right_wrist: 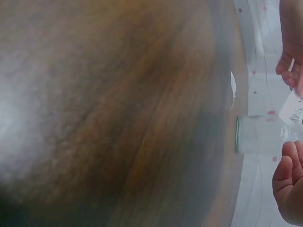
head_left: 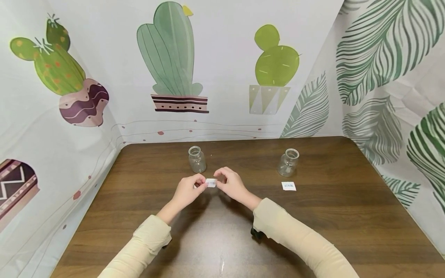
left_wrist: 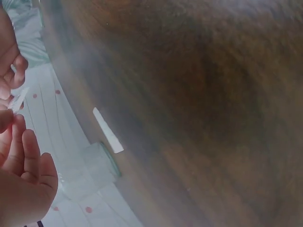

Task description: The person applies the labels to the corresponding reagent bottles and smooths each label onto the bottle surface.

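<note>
My left hand [head_left: 187,190] pinches a small white label [head_left: 211,182] with blue characters between thumb and fingertips, a little above the table. On the label's other side, my right hand [head_left: 233,185] has its thumb and fingertips at the right edge. In the left wrist view, the label [left_wrist: 18,101] shows thin and tilted between the two hands. It is partly cut off by the frame in the right wrist view, with its print [right_wrist: 291,111] facing that camera. Just beyond the hands stands an uncapped clear glass jar [head_left: 197,160].
A second uncapped glass jar [head_left: 288,163] stands at the back right. Another white label [head_left: 288,186] with blue characters lies flat in front of it. The brown wooden table [head_left: 222,239] meets a cactus-printed cloth [head_left: 229,77] along its back edge.
</note>
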Motion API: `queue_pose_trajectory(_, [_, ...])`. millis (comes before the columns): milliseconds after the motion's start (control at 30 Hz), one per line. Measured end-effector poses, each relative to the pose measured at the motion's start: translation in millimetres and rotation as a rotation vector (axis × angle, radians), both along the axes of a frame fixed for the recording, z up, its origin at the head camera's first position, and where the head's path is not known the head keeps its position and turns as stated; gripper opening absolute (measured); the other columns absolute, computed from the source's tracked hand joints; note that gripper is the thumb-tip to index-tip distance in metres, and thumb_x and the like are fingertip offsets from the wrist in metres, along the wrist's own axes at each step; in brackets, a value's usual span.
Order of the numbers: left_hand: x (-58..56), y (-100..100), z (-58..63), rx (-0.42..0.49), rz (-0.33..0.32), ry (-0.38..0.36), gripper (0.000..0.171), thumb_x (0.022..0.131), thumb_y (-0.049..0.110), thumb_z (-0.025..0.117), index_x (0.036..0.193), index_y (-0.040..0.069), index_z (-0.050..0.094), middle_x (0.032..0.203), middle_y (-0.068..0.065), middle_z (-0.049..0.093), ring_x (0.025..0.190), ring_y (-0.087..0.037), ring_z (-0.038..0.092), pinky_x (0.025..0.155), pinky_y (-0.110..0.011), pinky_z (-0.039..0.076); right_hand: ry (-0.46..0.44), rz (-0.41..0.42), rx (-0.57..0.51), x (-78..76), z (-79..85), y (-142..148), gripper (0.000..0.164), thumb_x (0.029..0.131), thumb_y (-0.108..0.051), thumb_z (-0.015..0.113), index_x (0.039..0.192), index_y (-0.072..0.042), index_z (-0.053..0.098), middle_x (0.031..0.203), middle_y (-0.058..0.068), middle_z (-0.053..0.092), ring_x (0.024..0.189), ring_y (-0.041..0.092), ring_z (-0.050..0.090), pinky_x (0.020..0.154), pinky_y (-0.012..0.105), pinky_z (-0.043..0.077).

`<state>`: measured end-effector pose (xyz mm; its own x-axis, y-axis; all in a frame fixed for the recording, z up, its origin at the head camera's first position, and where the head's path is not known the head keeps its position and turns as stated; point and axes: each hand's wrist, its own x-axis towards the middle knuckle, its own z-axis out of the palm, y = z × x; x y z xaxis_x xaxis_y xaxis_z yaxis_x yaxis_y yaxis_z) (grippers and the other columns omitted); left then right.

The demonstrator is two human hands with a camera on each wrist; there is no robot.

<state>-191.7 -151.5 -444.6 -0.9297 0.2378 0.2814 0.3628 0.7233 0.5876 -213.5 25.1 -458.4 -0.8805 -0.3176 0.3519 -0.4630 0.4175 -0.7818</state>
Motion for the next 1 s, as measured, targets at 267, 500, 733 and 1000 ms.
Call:
queue_pose_trajectory(267, [-5.6,-3.8,-6.0,0.165,0.066,-0.051,0.008,0.075,0.008,0.065,0.075,0.008,0.057,0.067,-0.003,0.063,0.058,-0.007,0.051,0.052,-0.017,0.039,-0.184,-0.043,-0.088,-13.8,-0.3,-10.7,0.018,0.073,-0.005,0.065,0.090,-0.004,0.058,0.087,0.008,0.061,0.058,0.010,0.046,0.052,0.019,0.039])
queue_pose_trajectory(500, [-12.5,-8.7,-8.8,0.140,0.119,-0.040,0.007,0.077,0.012,0.065,0.075,0.008,0.060,0.068,-0.005,0.065,0.060,-0.010,0.056,0.056,-0.020,0.042,-0.183,-0.070,-0.056,-24.1,-2.5,-20.2,0.007,0.075,-0.005,0.063,0.075,-0.008,0.057,0.071,0.004,0.059,0.049,0.008,0.044,0.047,0.019,0.037])
queue_pose_trajectory(733, [-26.3,-17.3,-14.4,0.043,0.239,-0.053,0.008,0.077,0.018,0.064,0.075,0.010,0.063,0.067,-0.003,0.066,0.058,-0.012,0.055,0.054,-0.025,0.039,-0.118,-0.113,0.073,-33.8,-4.7,-32.8,0.008,0.074,-0.009,0.063,0.070,-0.013,0.058,0.067,-0.002,0.059,0.058,0.007,0.046,0.057,0.020,0.036])
queue_pose_trajectory(1000, [-40.8,-21.6,-19.4,-0.010,0.349,-0.120,0.013,0.078,0.026,0.063,0.076,0.013,0.065,0.073,-0.003,0.069,0.066,-0.018,0.061,0.056,-0.031,0.041,-0.157,-0.167,0.191,-44.5,-4.9,-46.2,0.003,0.076,-0.016,0.062,0.075,-0.014,0.061,0.069,-0.005,0.060,0.062,0.010,0.050,0.058,0.024,0.037])
